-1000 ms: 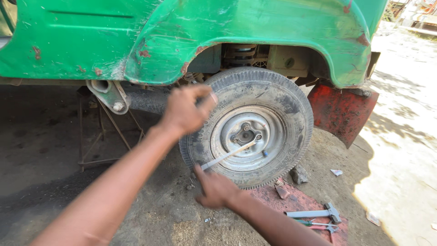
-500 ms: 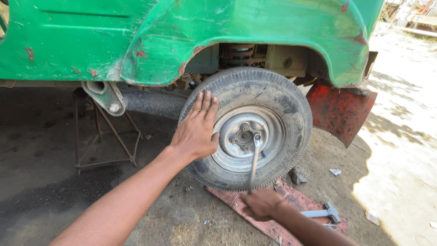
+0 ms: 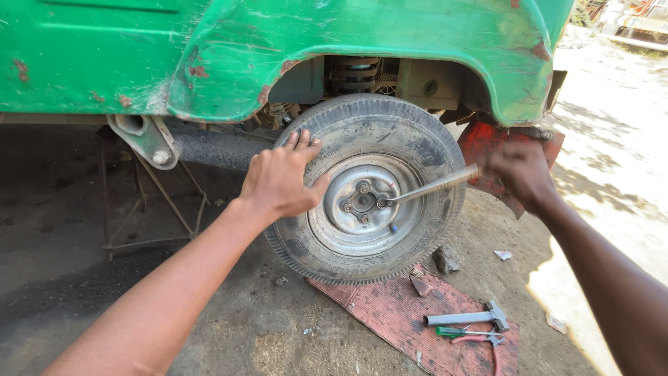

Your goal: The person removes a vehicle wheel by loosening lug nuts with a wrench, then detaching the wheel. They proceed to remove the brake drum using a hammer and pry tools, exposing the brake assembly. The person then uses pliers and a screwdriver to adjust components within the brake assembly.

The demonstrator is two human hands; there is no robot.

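Left hand flat, fingers spread on tyre; right hand grip closed round wrench handle.

Dusty dirt ground carries a worn red mat beneath the tyre. On the mat lie a hammer, a green-handled screwdriver and a stone; another stone sits just beside it.

Your right hand is motion-blurred, its grip on the wrench unclear; your left hand hides the tyre beneath it; the green body is cut off above
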